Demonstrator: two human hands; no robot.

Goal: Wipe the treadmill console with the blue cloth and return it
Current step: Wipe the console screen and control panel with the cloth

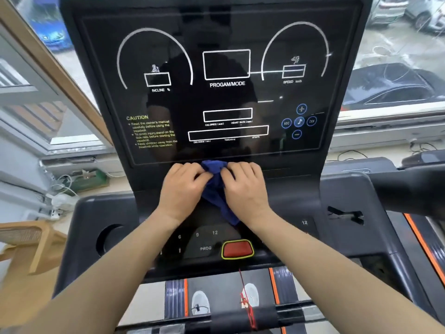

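The black treadmill console (226, 97) fills the upper middle of the head view, with white display outlines and a yellow caution text. The blue cloth (215, 189) is bunched between both hands just below the screen's lower edge, a tail of it hanging down toward the keypad. My left hand (181, 189) grips the cloth's left side with curled fingers. My right hand (245, 186) grips its right side. Most of the cloth is hidden under the fingers.
A red stop button (237, 248) with a yellow rim sits on the lower panel below the hands. A round cup holder (108, 239) is at the left of the tray. Windows stand behind the console, a wooden chair (26, 239) at the left, another treadmill (395, 189) at the right.
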